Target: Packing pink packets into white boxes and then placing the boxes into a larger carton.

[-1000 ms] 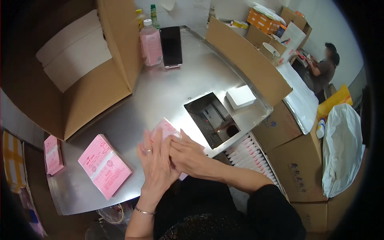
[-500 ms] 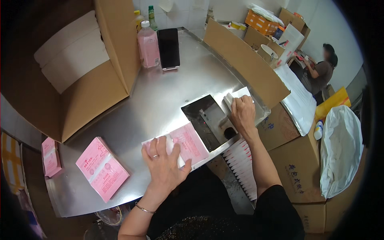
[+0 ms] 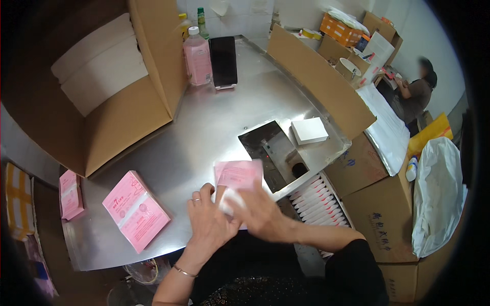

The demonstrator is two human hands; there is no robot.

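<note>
Near the front edge of the metal table, my left hand (image 3: 212, 218) curls its fingers at the lower left edge of a pink printed wrapper (image 3: 237, 172). My right hand (image 3: 264, 210), smeared by motion, crosses over the wrapper's lower right side. Between both hands shows a white folded tissue (image 3: 233, 198), partly covered by the fingers; how far it lies inside the wrapper is hidden. To the right, beyond a dark rectangular opening (image 3: 260, 153) in the tabletop, sits a neat white stack of tissue (image 3: 310, 131) that no hand touches.
Pink wrapper stacks (image 3: 137, 210) lie at left, beside a large open carton (image 3: 127, 132). A phone (image 3: 223, 62) and a bottle of pink liquid (image 3: 197, 57) stand at the back. Below right, a box holds several white-and-pink packets (image 3: 319, 201). Another person (image 3: 416, 92) sits far right.
My right hand has left the white stack by the opening and come to the wrapper. The wrapper's far end is raised and blurred. The white stack now lies free.
</note>
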